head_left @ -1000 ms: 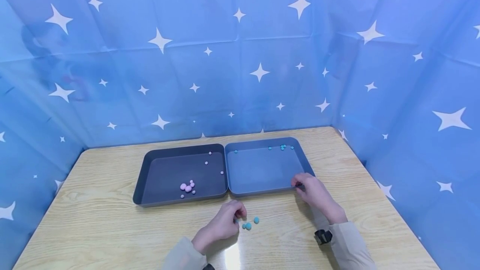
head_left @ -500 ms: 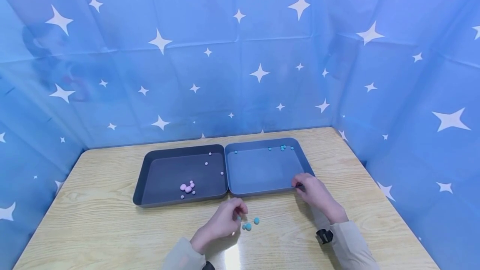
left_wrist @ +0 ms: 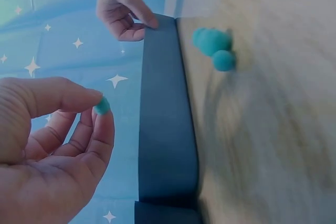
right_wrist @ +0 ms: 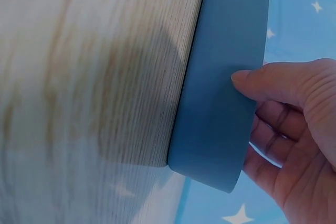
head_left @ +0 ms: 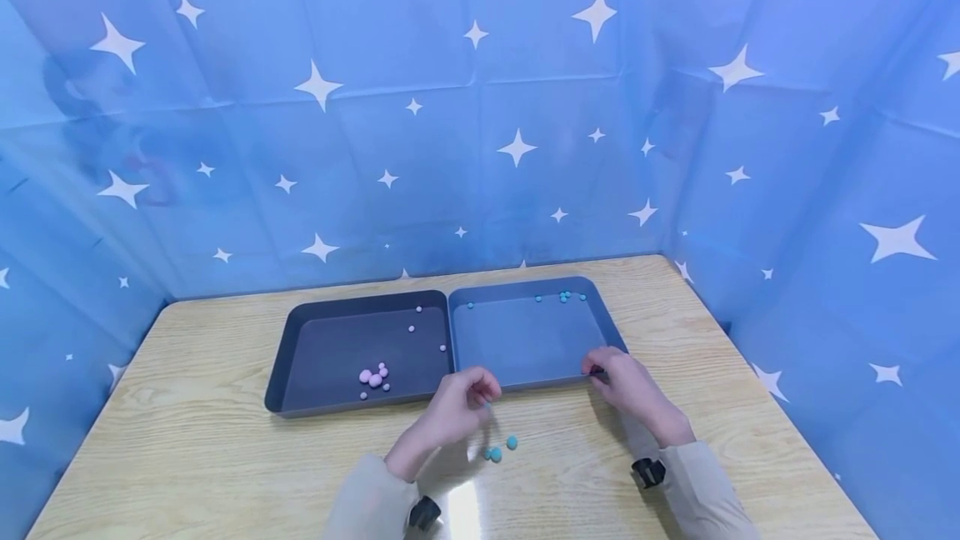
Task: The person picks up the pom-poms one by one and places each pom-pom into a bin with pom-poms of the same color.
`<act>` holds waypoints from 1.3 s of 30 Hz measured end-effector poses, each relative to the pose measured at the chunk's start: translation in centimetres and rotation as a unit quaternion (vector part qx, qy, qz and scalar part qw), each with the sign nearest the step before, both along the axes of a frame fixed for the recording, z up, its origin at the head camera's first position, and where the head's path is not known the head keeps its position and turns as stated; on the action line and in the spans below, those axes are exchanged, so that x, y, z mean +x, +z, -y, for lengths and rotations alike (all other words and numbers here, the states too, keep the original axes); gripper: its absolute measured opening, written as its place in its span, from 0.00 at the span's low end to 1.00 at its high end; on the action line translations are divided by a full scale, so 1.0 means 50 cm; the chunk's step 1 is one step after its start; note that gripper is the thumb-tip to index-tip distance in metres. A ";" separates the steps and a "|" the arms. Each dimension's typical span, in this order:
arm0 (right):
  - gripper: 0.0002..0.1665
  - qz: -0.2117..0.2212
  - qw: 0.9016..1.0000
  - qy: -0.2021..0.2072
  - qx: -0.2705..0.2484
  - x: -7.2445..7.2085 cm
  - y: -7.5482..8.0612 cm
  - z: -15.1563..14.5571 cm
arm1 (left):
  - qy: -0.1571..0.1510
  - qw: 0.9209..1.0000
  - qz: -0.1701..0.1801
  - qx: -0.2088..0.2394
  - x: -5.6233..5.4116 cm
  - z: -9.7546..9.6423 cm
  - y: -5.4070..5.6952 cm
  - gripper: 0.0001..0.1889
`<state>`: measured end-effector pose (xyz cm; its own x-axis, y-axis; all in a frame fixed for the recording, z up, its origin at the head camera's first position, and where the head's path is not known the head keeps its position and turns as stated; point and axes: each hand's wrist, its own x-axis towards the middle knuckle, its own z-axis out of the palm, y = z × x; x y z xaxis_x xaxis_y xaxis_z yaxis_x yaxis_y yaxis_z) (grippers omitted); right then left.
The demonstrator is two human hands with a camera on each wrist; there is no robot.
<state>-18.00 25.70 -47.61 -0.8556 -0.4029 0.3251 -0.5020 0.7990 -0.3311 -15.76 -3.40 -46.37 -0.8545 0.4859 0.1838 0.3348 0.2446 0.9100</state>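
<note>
1 teal ball (left_wrist: 102, 105) sits pinched in the left hand (head_left: 457, 405), with the right tray (head_left: 525, 340) just beyond at 1 o'clock; the right hand (head_left: 630, 386) grips that tray's near corner.

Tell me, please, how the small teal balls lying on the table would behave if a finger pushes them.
The teal balls look round and lie on the smooth wooden table, so they would probably roll away easily. They seem light: the left hand holds one teal ball between just thumb and fingertip. Their surface looks slightly fuzzy, likely soft, not slippery.
</note>
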 end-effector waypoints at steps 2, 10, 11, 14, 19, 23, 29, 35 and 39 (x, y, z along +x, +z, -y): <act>0.14 0.002 1.000 0.000 0.000 0.001 0.000 0.000 | 0.006 1.000 0.003 0.005 -0.007 -0.003 0.005 0.15; 0.14 0.007 1.000 -0.001 0.002 0.004 -0.002 -0.001 | 0.014 1.000 0.013 0.022 -0.008 -0.008 0.070 0.11; 0.14 0.006 1.000 -0.001 0.002 0.004 -0.003 -0.001 | 0.012 1.000 0.013 0.024 -0.010 -0.008 0.077 0.10; 0.15 0.004 1.000 -0.002 0.003 0.004 -0.004 -0.002 | 0.012 0.999 0.011 0.031 -0.024 -0.012 0.080 0.10; 0.14 0.003 1.000 0.001 0.006 0.005 -0.003 -0.003 | 0.025 0.999 0.004 0.041 -0.068 -0.024 0.049 0.11; 0.14 0.003 1.000 0.001 0.004 0.004 -0.002 -0.003 | 0.034 0.998 -0.008 0.052 -0.097 -0.034 0.041 0.11; 0.14 0.014 1.000 0.001 0.002 0.003 0.003 -0.001 | 0.048 0.997 0.022 0.062 -0.115 -0.047 0.065 0.10; 0.14 0.024 1.000 -0.004 0.006 0.000 0.004 -0.002 | 0.072 0.992 0.065 0.082 -0.138 -0.060 0.088 0.09; 0.13 0.023 1.000 -0.004 0.006 -0.001 0.004 -0.004 | 0.097 0.985 0.103 0.103 -0.178 -0.069 0.059 0.10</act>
